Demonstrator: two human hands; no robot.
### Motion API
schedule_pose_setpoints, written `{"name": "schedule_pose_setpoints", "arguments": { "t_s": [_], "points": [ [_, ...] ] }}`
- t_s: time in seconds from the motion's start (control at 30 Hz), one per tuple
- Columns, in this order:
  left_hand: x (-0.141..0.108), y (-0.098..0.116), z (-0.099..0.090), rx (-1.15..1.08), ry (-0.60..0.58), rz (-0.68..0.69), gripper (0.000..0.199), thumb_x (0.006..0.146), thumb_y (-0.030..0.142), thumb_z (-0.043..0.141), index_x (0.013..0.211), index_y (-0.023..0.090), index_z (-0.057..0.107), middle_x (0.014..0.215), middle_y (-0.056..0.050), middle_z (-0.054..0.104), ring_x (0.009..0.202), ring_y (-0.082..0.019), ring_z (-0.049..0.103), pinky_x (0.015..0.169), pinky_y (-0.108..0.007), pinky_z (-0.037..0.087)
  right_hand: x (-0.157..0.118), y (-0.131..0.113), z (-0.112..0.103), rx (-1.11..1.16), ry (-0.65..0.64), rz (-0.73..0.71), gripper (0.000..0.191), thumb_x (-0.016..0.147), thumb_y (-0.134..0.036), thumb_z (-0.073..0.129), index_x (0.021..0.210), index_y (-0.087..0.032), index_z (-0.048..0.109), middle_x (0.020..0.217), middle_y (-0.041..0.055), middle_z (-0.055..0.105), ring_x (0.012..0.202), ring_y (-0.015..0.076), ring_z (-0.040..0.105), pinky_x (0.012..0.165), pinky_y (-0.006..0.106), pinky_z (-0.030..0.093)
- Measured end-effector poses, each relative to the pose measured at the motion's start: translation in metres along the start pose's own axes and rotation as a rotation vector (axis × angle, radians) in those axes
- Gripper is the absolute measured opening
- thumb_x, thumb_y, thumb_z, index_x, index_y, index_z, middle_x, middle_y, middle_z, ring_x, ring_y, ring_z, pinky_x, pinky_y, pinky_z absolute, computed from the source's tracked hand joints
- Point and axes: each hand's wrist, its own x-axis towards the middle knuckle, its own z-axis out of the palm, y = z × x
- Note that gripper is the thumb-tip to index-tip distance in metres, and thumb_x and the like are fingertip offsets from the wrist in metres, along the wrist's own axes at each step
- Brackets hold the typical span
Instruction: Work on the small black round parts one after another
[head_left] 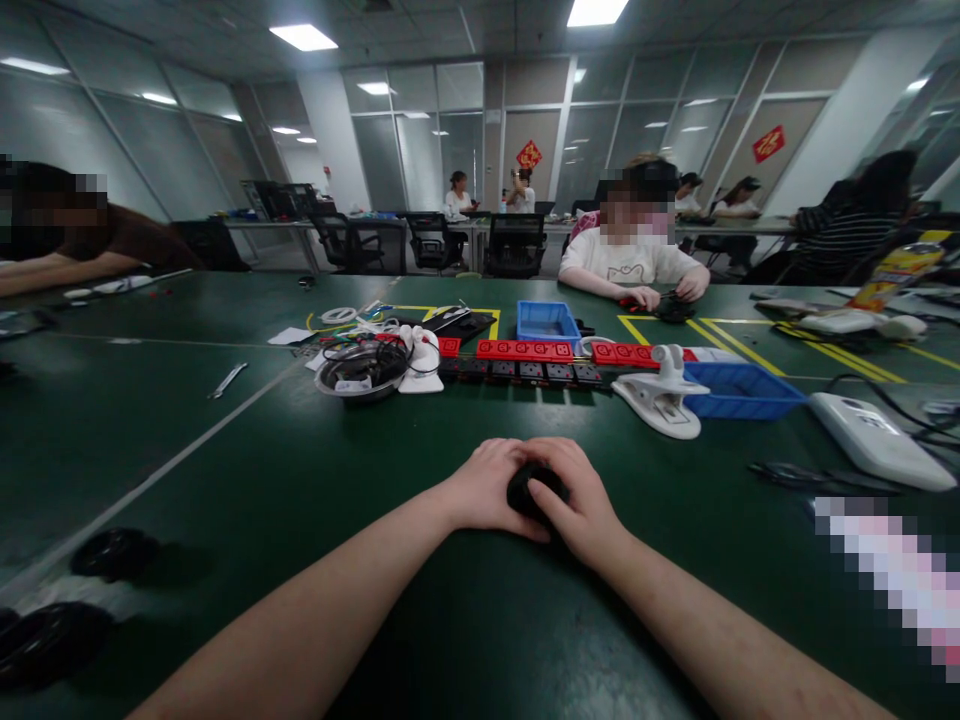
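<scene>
- In the head view, find the left hand (486,490) curved around the left side of a small black object (523,488), thumb along the near side, fingers reaching over the far side.
- Find the right hand (583,492) closed over the top and right of the same object, thumb pressed across its near face; read both as holding it together.
- Cannot see the far side, the underside or most of the right side, covered by fingers and palm; cannot tell the full shape, nor any contact with the tabletop (360,460) beneath.
- Can make out only a dark, rounded patch between the hands, with finer detail lost in shadow.
- Low to the left of the left hand, notice black ring-like items (112,552), blurred, partly cut off by the picture's edge.
- Beyond the hands, see a red power strip (525,350), a black power strip (517,372) and, farther left, a metal bowl (364,394) of tangled cables.
- Beyond and right of the right hand, see a white clip (660,402) overlapping a blue bin (757,404).
- Farther right, see a white device (877,438); nearer, cannot identify anything under a pixelated patch (896,575).
</scene>
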Motion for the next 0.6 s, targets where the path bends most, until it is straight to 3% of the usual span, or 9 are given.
{"name": "schedule_pose_setpoints", "arguments": {
  "t_s": [0.13, 0.33, 0.6],
  "points": [
    [0.0008, 0.0003, 0.0036, 0.033, 0.046, 0.000, 0.072, 0.049, 0.058, 0.072, 0.105, 0.020, 0.049, 0.105, -0.005, 0.051, 0.100, -0.026, 0.046, 0.090, -0.041, 0.037, -0.0014, 0.0055, 0.0040, -0.080, 0.035, 0.138, 0.025, 0.077, -0.035, 0.053, 0.095, -0.017, 0.051, 0.091, 0.0078, 0.056, 0.086, 0.0231, 0.051, 0.076, 0.038, 0.042],
    [0.0040, -0.0015, 0.0059, 0.102, 0.035, -0.005, 0.041, 0.058, 0.047, 0.070, 0.082, 0.018, 0.053, 0.088, -0.003, 0.052, 0.084, -0.022, 0.049, 0.076, -0.035, 0.042, 0.0003, 0.0076, 0.0060, -0.157, 0.013, 0.194, 0.024, 0.071, -0.038, 0.060, 0.079, -0.019, 0.048, 0.078, 0.0040, 0.052, 0.074, 0.0204, 0.049, 0.066, 0.034, 0.039],
    [0.0054, -0.0075, 0.0066, 0.070, 0.014, 0.022, 0.036, 0.061, 0.035, 0.067, 0.091, 0.018, 0.056, 0.091, -0.003, 0.054, 0.086, -0.021, 0.050, 0.079, -0.035, 0.042, 0.0015, 0.0090, 0.0070, -0.190, 0.023, 0.258, 0.027, 0.068, -0.037, 0.064, 0.072, -0.020, 0.044, 0.071, 0.0014, 0.048, 0.067, 0.0184, 0.047, 0.059, 0.030, 0.037]
  ]
}}
